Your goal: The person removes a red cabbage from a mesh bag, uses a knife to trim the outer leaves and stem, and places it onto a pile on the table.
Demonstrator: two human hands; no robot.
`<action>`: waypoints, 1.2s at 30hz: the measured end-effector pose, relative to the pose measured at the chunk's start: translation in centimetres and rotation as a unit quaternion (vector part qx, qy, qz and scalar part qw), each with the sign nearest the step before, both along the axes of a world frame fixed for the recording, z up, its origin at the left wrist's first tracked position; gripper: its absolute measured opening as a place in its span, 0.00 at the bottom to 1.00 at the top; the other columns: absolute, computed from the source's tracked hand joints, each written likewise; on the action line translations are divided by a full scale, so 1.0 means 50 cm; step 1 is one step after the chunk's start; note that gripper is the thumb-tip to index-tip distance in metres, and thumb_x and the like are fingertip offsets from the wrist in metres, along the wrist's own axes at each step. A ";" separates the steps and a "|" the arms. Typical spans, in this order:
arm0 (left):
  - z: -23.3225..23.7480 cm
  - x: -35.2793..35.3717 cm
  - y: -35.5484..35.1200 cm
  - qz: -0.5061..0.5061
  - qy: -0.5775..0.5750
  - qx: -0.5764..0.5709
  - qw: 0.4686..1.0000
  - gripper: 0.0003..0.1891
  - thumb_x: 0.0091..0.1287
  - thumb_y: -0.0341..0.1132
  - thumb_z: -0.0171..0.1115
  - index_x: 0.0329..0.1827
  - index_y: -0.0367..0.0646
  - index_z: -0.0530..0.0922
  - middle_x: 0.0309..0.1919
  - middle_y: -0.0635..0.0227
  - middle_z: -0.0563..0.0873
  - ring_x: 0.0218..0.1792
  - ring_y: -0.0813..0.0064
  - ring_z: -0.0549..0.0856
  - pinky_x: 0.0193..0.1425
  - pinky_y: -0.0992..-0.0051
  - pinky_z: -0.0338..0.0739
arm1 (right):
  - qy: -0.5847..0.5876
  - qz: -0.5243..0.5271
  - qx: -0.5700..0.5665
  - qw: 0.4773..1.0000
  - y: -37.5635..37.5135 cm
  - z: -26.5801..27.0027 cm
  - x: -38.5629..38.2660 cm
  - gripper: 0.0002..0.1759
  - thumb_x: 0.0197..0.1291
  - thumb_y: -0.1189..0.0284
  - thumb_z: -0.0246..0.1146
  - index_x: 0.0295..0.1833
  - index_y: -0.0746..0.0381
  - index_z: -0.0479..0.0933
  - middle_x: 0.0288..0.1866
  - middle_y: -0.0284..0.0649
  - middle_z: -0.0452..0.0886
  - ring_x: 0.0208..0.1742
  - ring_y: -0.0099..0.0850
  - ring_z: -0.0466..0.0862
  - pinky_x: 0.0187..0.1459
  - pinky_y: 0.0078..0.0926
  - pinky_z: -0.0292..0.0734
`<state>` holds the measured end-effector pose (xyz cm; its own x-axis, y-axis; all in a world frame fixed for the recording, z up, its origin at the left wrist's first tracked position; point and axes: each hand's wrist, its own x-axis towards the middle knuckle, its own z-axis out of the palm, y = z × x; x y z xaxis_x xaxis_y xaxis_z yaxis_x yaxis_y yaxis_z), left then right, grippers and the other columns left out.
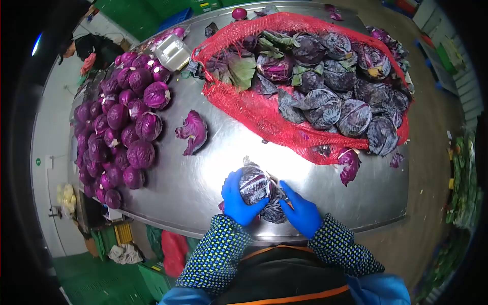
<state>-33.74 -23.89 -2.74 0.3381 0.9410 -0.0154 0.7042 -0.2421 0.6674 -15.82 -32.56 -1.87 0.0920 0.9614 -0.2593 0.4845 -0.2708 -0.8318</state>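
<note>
A red cabbage (255, 184) with dull, dark outer leaves is between my hands near the table's front edge. My left hand (240, 202), in a blue glove, wraps round its left side with the thumb across the front. My right hand (303, 212), also gloved in blue, grips the cabbage's right side, where an outer leaf (274, 207) hangs loose. Its fingertips are partly hidden against the leaf. A loose purple leaf (194, 133) lies on the metal table (178, 190) beyond my left hand.
Trimmed, glossy cabbages (118, 116) are heaped at the left. An opened red mesh sack (264, 118) holds several untrimmed cabbages at the back right. A clear plastic container (173, 53) stands near the heap. Another person (96, 50) bends at the far left. Green crates (101, 277) stand below.
</note>
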 end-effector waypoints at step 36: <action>-0.025 0.023 0.011 0.042 0.000 0.077 0.996 0.49 0.30 0.46 0.81 0.60 0.41 0.67 0.51 0.53 0.74 0.53 0.54 0.75 0.58 0.59 0.70 | -0.120 0.129 -0.112 0.978 0.055 -0.149 0.014 0.15 0.60 0.68 0.55 0.45 0.67 0.62 0.27 0.59 0.77 0.30 0.55 0.80 0.30 0.49 0.73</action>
<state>-32.61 -23.33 -4.01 0.2574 0.9575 0.1304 0.7267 -0.2807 0.6270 -15.12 -29.83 -9.31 -0.0620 0.8824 -0.4663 0.7351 -0.2757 -0.6194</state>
